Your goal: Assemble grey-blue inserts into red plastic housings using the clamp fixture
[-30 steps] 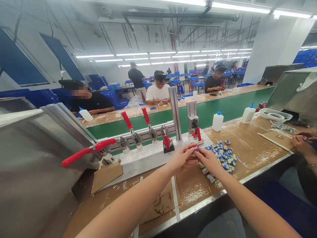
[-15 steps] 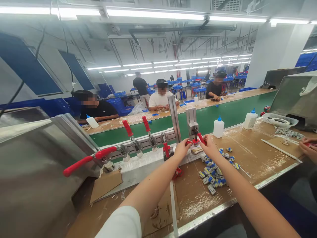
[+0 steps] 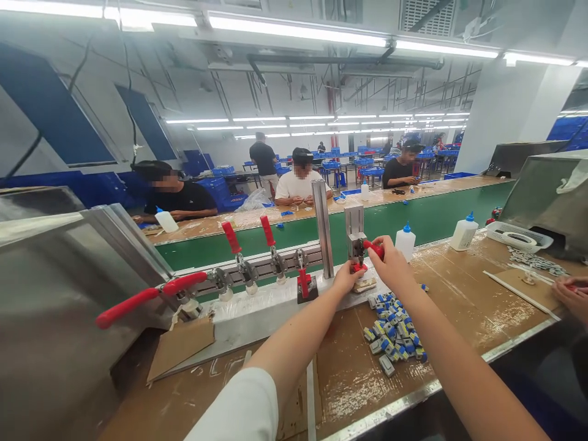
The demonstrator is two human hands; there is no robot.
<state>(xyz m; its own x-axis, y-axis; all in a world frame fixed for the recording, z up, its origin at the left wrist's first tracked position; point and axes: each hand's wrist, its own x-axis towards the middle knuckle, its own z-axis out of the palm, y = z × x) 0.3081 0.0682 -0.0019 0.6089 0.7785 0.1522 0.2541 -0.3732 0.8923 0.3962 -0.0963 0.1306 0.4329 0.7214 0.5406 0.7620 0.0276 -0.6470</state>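
My right hand (image 3: 391,264) is closed around the red handle (image 3: 374,248) of an upright toggle clamp (image 3: 356,236) on a metal stand. Below the clamp's plunger, the fingertips of my left hand (image 3: 345,278) pinch a small red part (image 3: 360,267), which they partly cover. A light-coloured block (image 3: 365,285) lies on the metal base just in front of it. Close by, under my right forearm, is a pile of small grey, blue and yellow parts (image 3: 394,327); the forearm hides some of them.
To the left, a row of red-handled toggle clamps (image 3: 248,269) lines a metal rail. White bottles with blue caps (image 3: 405,242) stand behind my right hand. A white basket (image 3: 519,236) and another person's hand (image 3: 572,288) are at the right. Co-workers sit beyond the green belt (image 3: 432,215).
My right hand has moved up slightly with the clamp handle, which now lies flatter. My left hand stays at the red part. The view has shifted a little.
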